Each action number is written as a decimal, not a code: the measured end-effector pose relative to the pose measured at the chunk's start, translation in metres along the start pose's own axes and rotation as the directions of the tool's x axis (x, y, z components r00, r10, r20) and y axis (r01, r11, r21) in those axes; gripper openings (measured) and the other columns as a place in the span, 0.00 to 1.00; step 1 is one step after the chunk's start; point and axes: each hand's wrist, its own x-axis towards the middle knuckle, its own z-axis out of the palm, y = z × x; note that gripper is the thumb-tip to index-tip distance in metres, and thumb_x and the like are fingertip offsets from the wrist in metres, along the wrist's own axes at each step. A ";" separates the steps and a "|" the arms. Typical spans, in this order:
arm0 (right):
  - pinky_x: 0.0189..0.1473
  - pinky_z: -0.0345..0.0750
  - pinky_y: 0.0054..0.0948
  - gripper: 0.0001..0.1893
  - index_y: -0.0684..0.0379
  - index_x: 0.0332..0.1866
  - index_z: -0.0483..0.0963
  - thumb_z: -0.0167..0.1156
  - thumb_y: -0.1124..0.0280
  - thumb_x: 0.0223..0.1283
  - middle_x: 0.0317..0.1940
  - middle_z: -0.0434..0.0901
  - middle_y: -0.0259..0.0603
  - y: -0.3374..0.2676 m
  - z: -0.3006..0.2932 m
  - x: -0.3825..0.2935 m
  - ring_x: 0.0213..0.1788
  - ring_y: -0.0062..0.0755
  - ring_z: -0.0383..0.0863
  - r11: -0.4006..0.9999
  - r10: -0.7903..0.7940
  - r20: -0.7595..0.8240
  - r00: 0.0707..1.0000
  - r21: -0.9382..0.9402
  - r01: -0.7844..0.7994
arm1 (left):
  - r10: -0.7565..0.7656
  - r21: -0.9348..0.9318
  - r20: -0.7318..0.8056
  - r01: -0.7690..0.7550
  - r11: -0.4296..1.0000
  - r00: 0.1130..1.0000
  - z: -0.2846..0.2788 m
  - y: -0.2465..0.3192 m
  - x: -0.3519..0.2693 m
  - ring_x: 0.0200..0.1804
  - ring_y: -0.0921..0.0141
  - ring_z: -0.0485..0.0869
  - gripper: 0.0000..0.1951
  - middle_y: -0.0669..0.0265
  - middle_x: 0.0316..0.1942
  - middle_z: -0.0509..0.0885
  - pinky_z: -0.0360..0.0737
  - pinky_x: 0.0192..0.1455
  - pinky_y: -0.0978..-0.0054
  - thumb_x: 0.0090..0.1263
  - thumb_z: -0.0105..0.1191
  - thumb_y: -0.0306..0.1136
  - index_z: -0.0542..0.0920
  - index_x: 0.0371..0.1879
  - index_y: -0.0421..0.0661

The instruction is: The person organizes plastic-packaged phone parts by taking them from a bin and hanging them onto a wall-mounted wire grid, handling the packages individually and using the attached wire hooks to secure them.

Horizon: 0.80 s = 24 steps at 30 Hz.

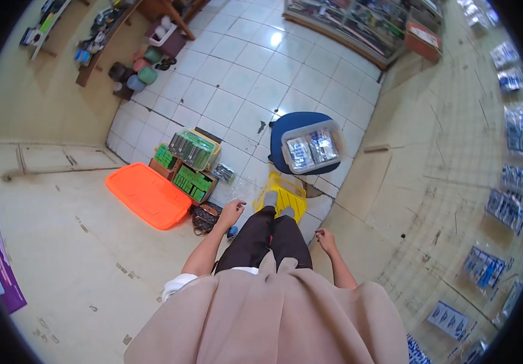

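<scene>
My left hand (232, 213) hangs in the air with nothing in it, its fingers loosely bent. Below it are a small dark patterned backpack (206, 218) and a cardboard box of green packets (192, 183). My right hand (326, 240), also without anything in it, hangs beside the wall on the right with its fingers slightly curled. Between the two hands, my feet in grey socks (270, 199) stand on a yellow plastic crate (294, 193). Ahead of the crate, a blue chair seat (292, 122) carries a translucent plastic tub (342, 136) holding silvery packets (322, 144).
An orange plastic lid (150, 195) leans at the left wall. Stacked green packs (192, 149) sit near it. Blue-and-silver packets (509, 209) hang along the right wall. A glass display case (343, 27) stands ahead; wall shelves (106, 41) and colourful containers (145, 73) are at the upper left.
</scene>
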 end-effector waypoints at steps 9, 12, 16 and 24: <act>0.33 0.75 0.27 0.09 0.64 0.38 0.73 0.51 0.72 0.55 0.28 0.78 0.43 -0.011 0.036 0.066 0.28 0.27 0.77 0.993 -0.090 0.093 0.992 -0.069 0.097 | -0.154 -0.032 -0.078 0.152 0.988 0.985 -0.023 -0.036 0.035 0.37 0.64 0.79 0.13 0.57 0.34 0.80 0.74 0.42 0.69 0.58 0.51 0.33 0.78 0.41 0.44; 0.33 0.75 0.27 0.09 0.63 0.38 0.73 0.51 0.72 0.55 0.29 0.78 0.43 -0.018 0.045 0.107 0.28 0.28 0.78 0.983 -0.144 0.076 0.987 -0.109 0.151 | -0.042 -0.035 -0.154 0.037 0.999 0.987 -0.027 -0.045 0.080 0.36 0.63 0.79 0.13 0.57 0.33 0.80 0.74 0.42 0.69 0.57 0.51 0.33 0.78 0.41 0.44; 0.34 0.76 0.27 0.08 0.64 0.38 0.73 0.50 0.74 0.55 0.30 0.79 0.44 -0.038 0.063 0.163 0.29 0.30 0.79 0.942 -0.314 0.039 0.949 -0.114 0.317 | 0.005 0.052 -0.227 0.007 0.999 0.974 -0.020 -0.072 0.137 0.36 0.64 0.79 0.13 0.57 0.32 0.80 0.74 0.41 0.69 0.57 0.49 0.32 0.78 0.40 0.43; 0.37 0.74 0.23 0.08 0.63 0.38 0.73 0.47 0.77 0.58 0.29 0.78 0.40 -0.121 0.101 0.249 0.32 0.24 0.78 0.856 -0.516 0.104 0.850 0.052 0.514 | 0.168 0.105 -0.045 -0.163 0.981 0.985 -0.020 -0.157 0.246 0.37 0.64 0.80 0.12 0.58 0.32 0.81 0.75 0.41 0.69 0.57 0.50 0.34 0.78 0.39 0.44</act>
